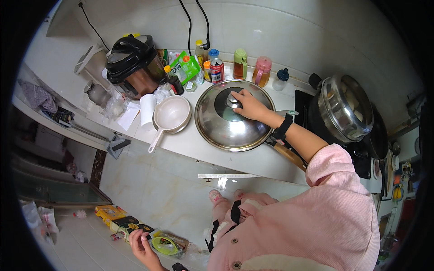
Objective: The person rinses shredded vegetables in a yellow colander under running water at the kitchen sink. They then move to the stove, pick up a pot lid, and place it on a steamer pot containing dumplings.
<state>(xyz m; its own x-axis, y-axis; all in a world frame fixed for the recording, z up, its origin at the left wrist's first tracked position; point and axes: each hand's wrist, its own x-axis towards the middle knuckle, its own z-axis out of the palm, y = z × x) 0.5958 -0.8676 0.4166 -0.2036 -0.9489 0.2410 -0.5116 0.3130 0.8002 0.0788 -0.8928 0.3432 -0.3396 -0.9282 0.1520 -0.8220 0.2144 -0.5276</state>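
Observation:
On the white counter a domed steel lid with a dark glass centre covers a pan whose wooden handle sticks out toward me. My right hand has thumb and fingers around the lid's metal knob. A black strap circles that wrist. Down at the lower left, my left hand hangs away from the counter with its fingers loosely bent and nothing visible in them. Left of the lid sits a small pale saucepan, its handle over the counter's edge.
An electric pressure cooker stands at the back left. Oil bottles and a drink can line the wall. A large pot with a clear-topped lid is on the stove at right. An open cabinet door juts out below the counter.

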